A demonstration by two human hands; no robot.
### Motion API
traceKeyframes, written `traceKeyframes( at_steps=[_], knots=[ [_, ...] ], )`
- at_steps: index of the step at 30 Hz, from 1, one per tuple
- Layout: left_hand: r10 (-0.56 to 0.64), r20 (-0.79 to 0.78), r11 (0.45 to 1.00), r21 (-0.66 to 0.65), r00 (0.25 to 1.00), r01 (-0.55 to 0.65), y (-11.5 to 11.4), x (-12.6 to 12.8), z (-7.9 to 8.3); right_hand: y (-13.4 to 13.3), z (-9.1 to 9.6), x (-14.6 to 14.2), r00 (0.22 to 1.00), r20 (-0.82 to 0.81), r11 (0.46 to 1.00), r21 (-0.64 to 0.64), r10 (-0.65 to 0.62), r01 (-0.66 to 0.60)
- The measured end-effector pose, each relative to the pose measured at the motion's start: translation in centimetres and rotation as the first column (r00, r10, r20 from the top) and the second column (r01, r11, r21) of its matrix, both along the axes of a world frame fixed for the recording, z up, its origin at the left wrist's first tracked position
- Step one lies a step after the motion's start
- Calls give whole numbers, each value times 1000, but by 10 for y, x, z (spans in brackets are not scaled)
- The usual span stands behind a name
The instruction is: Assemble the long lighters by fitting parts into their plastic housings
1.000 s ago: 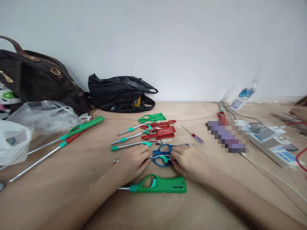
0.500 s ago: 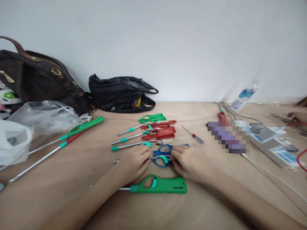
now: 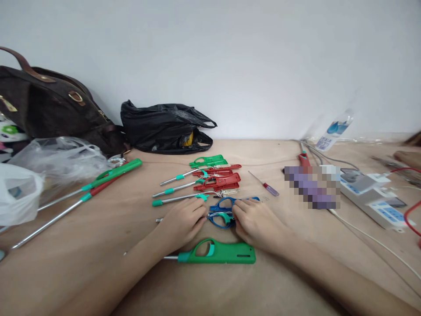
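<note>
An opened blue gas lighter, with a teal trigger and thin white wires, lies between my hands. My left hand is closed over its front part, and the end of its metal tube peeks out left of my fingers. At the handle end, my right hand has its fingers curled onto the blue casing; the fingertips are partly hidden. A second blue casing half lies just behind. Nearer to me rests a closed green lighter, its tube passing under my left forearm.
Opened red lighters and a green casing lie behind my hands. A screwdriver lies to their right. Assembled lighters and plastic bags are left; a power strip, cables and a bottle are right.
My right hand has shifted very slightly left on the blue casing. My left hand stays in place. At the far right, another person's hand has moved a little.
</note>
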State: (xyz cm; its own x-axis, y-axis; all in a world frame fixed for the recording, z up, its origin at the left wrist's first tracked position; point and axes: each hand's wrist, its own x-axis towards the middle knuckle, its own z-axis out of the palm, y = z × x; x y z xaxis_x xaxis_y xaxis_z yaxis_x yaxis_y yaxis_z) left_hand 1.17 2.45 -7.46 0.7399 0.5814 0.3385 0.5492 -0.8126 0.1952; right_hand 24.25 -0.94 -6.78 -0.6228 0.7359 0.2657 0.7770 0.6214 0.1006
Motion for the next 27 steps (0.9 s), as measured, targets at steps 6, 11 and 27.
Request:
traceKeyframes(
  at_steps=[6, 11, 27],
  knots=[
    [-9, -11, 1000, 17, 1000, 9, 0, 0, 0, 0, -6, -2, 999, 38, 996, 88, -18, 14],
    [-14, -2, 1000, 21, 1000, 14, 0, -1, 1, 1, -14, 0, 996, 85, 986, 167, -4, -11],
    [-10, -26, 1000, 25, 1000, 11, -1, 0, 0, 0, -13, 2, 994, 109, 991, 127, 26, -39]
  ],
)
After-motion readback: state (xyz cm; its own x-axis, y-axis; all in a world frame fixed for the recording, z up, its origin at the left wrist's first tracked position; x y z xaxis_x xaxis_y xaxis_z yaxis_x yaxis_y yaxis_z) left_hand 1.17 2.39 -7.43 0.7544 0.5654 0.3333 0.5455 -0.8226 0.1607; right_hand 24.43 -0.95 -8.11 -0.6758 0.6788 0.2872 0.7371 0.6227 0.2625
